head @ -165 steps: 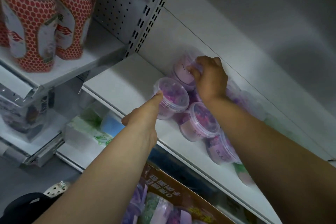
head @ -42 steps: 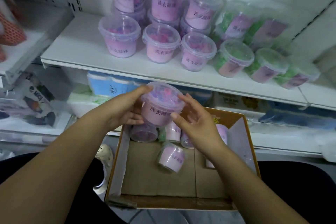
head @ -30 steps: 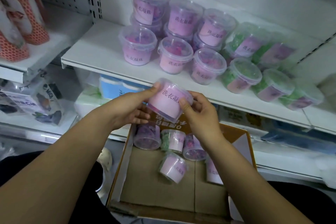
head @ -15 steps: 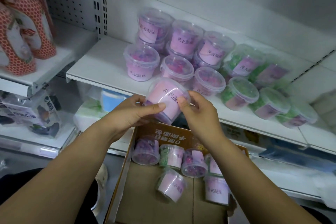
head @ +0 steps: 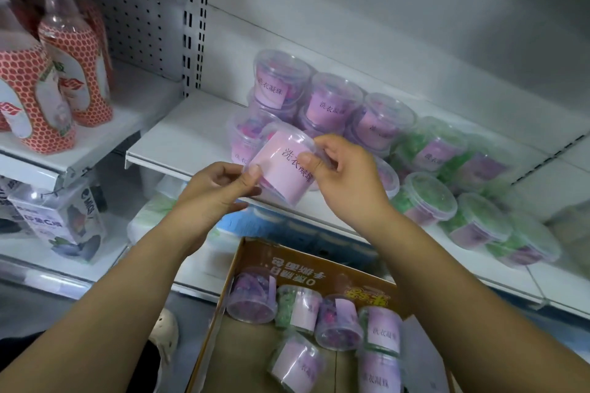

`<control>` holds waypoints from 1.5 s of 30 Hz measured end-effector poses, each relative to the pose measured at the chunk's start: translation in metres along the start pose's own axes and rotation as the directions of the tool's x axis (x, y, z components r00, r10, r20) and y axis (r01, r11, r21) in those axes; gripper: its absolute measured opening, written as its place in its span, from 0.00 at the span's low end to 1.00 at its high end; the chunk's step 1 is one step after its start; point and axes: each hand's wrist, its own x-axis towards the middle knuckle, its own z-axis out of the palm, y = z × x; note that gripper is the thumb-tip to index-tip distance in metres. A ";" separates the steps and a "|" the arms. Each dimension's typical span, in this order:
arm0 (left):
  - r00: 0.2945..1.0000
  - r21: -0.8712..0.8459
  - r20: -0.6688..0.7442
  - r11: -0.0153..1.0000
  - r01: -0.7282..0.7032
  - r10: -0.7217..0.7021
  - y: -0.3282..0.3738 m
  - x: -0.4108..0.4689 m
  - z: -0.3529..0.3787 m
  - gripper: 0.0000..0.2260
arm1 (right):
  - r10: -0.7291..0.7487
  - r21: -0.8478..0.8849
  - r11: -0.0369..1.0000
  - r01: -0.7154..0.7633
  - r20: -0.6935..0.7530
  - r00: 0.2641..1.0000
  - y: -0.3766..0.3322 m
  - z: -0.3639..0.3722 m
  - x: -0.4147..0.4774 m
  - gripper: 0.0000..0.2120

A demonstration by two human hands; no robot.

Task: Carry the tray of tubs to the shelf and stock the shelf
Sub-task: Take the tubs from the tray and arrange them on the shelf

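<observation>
Two bare forearms in view, no sleeves visible. Left hand and right hand bare: no gloves, rings, watch or wristbands. Short, unpainted nails. Dark clothing at lower left edge, blurred.

Bare shelf lies open left of the stacked tubs, which crowd its right.

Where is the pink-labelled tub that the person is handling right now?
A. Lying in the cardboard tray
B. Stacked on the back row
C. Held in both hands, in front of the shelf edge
C: the left hand and right hand grip the pink-labelled tub, tilted, in front of the shelf edge.
</observation>
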 end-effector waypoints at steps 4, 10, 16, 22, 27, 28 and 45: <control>0.964 0.024 -0.262 0.998 0.060 -0.052 0.003 0.017 -0.016 0.24 | -0.103 -0.015 0.995 0.102 -0.149 0.983 -0.012 -0.002 0.022 0.08; 0.885 0.049 -0.358 0.941 0.335 -0.296 -0.022 0.038 -0.026 0.16 | -0.202 -0.101 0.978 0.184 -0.226 0.953 -0.022 0.008 0.055 0.12; 0.861 0.140 -0.444 0.930 0.340 -0.248 -0.027 0.052 -0.021 0.21 | -0.299 -0.214 0.941 0.261 -0.171 0.939 -0.011 0.033 0.082 0.13; 0.852 -0.037 -0.373 0.924 0.382 -0.367 -0.030 0.064 -0.017 0.19 | -0.355 -0.365 0.878 0.311 -0.058 0.933 -0.001 0.048 0.098 0.16; 0.846 -0.115 -0.332 0.908 0.403 -0.417 -0.036 0.071 -0.020 0.18 | -0.400 -0.405 0.843 0.354 -0.031 0.916 0.008 0.054 0.100 0.16; 0.846 -0.110 -0.325 0.905 0.410 -0.422 -0.036 0.071 -0.020 0.18 | -0.399 -0.399 0.846 0.353 -0.035 0.916 0.008 0.055 0.100 0.16; 0.859 -0.088 -0.307 0.911 0.403 -0.410 -0.034 0.068 -0.020 0.16 | -0.268 -0.473 0.853 0.221 -0.033 0.963 -0.015 0.053 0.101 0.19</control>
